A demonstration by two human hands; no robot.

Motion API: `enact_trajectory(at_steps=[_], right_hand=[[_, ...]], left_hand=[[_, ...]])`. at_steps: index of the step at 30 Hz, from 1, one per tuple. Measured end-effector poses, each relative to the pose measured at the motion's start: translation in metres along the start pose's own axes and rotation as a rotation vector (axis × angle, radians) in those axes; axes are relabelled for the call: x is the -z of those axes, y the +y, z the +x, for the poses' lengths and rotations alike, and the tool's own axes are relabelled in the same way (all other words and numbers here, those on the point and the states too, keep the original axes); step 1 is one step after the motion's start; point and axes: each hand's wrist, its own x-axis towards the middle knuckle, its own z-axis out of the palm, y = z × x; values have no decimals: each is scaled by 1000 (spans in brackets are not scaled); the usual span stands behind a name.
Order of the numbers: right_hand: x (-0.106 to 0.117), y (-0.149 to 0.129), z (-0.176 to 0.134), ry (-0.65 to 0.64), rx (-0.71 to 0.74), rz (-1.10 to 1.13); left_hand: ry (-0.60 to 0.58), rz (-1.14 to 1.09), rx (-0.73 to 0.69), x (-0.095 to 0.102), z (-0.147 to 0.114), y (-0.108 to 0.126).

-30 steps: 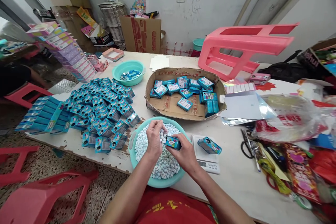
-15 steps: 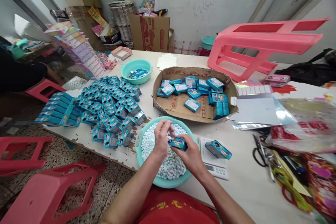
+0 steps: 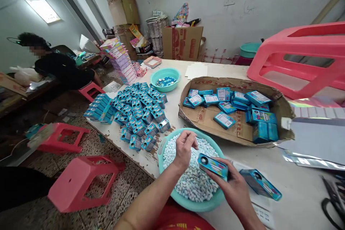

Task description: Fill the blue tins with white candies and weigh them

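My right hand (image 3: 237, 187) grips a small blue box (image 3: 214, 167) with a dark round hole in its upward-facing narrow side. My left hand (image 3: 185, 147) is just left of that box, fingers curled together; whatever they may hold is hidden. Both hands are above a turquoise basin (image 3: 161, 156) filled with small pale candies (image 3: 198, 183). To the right, another blue box (image 3: 260, 183) rests tilted on a white scale (image 3: 262, 215).
Many blue boxes (image 3: 140, 107) stand on the table at the left. Behind the candies, a cardboard tray (image 3: 231, 129) carries more boxes. A turquoise bowl (image 3: 165, 79) contains blue round pieces. Scissors (image 3: 332, 197) lie at right. Beyond the table sits a person (image 3: 61, 68).
The camera view has swung left, bringing a seated person into sight. My right hand has moved the box slightly away from my left hand, and its holed side now shows more clearly.
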Motion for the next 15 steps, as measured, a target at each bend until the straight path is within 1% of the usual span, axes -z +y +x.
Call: enact_trajectory(at_steps=[2, 4, 6, 7, 10, 13, 15], right_hand=[[9, 4, -7, 78, -4, 12], [16, 9, -11, 129, -15, -10], [21, 12, -11, 119, -30, -51], [23, 13, -11, 106, -36, -66], [25, 11, -8, 110, -92, -106], [24, 13, -4, 114, -168, -168], [21, 20, -1, 134, -128, -144]], left_hand=[[-51, 314, -47, 17, 9, -22], [-170, 732, -107, 32, 14, -47], [-278, 1065, -130, 41, 14, -71], [-311, 1166, -115, 41, 13, -80], [-352, 1303, -16, 33, 6, -96], [-365, 1323, 52, 22, -2, -101], [-357, 1295, 45, 20, -6, -104]])
